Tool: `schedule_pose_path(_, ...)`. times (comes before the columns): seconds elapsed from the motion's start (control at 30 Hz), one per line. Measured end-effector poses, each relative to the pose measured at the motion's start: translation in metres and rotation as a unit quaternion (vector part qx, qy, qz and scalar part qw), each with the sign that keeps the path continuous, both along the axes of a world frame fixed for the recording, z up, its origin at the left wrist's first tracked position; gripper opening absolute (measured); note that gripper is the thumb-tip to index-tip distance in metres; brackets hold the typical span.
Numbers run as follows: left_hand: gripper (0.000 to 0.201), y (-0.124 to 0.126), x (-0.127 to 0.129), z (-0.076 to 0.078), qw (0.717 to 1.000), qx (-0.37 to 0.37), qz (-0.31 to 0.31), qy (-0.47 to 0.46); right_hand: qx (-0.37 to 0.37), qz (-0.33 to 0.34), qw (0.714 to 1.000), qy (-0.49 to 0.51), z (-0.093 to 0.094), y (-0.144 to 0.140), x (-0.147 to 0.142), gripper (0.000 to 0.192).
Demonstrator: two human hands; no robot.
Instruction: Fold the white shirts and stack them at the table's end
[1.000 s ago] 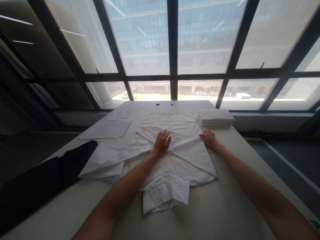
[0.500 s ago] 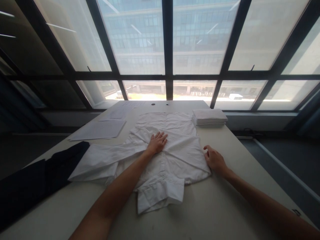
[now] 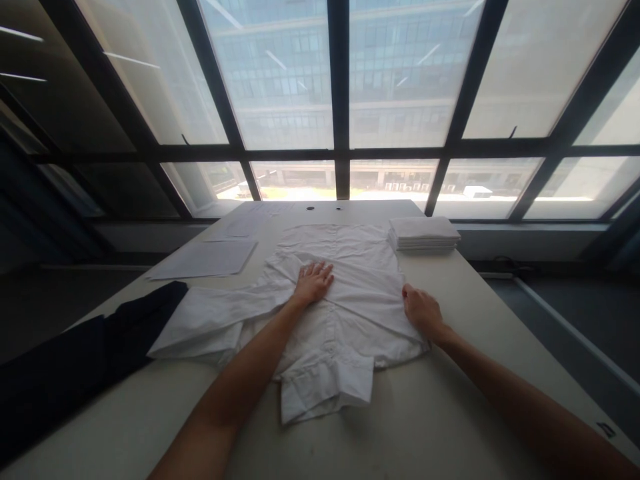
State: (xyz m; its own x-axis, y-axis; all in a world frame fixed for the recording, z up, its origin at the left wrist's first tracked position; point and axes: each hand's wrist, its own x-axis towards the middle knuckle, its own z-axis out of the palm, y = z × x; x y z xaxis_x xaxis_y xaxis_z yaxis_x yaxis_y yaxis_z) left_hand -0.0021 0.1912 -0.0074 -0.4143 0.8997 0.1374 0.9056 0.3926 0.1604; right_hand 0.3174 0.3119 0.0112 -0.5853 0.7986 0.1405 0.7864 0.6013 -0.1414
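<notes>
A white shirt (image 3: pixel 345 313) lies spread on the pale table (image 3: pixel 425 413), its collar toward me and one sleeve stretched out to the left. My left hand (image 3: pixel 313 282) presses flat on the middle of the shirt, fingers apart. At the shirt's right edge rests my right hand (image 3: pixel 421 311), with its fingers curled against the folded side of the cloth; whether it pinches the fabric is unclear.
A stack of folded white cloth (image 3: pixel 424 235) sits at the table's far right. Sheets of paper (image 3: pixel 205 259) lie at the far left. A dark garment (image 3: pixel 75 360) drapes over the left edge. Large windows (image 3: pixel 340 100) stand beyond the table.
My right hand slid toward me along the shirt's right edge, then settled on the folded side. My left hand stayed pressed on the middle of the shirt.
</notes>
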Motion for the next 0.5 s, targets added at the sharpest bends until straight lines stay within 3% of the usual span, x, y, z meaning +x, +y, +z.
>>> schedule_pose_path(0.1, 0.052, 0.007, -0.012, 0.004, 0.999, 0.004, 0.016, -0.039, 0.06, 0.009, 0.998, -0.009, 0.003, -0.005, -0.011, 0.039)
schedule_pose_path(0.2, 0.046, 0.014, -0.039, 0.02, 0.996, 0.023, 0.05, -0.076, 0.054, 0.055, 0.997, 0.008, 0.004, 0.0, -0.032, 0.045)
schedule_pose_path(0.4, 0.043, -0.009, -0.119, 0.052, 0.957, 0.073, 0.268, -0.084, -0.034, 0.076, 0.996, -0.043, -0.011, 0.013, -0.062, 0.068)
schedule_pose_path(0.5, 0.041, -0.029, -0.147, 0.054, 0.939, 0.098, 0.309, -0.113, -0.022, 0.069, 0.997, -0.032, -0.019, 0.013, -0.062, 0.071)
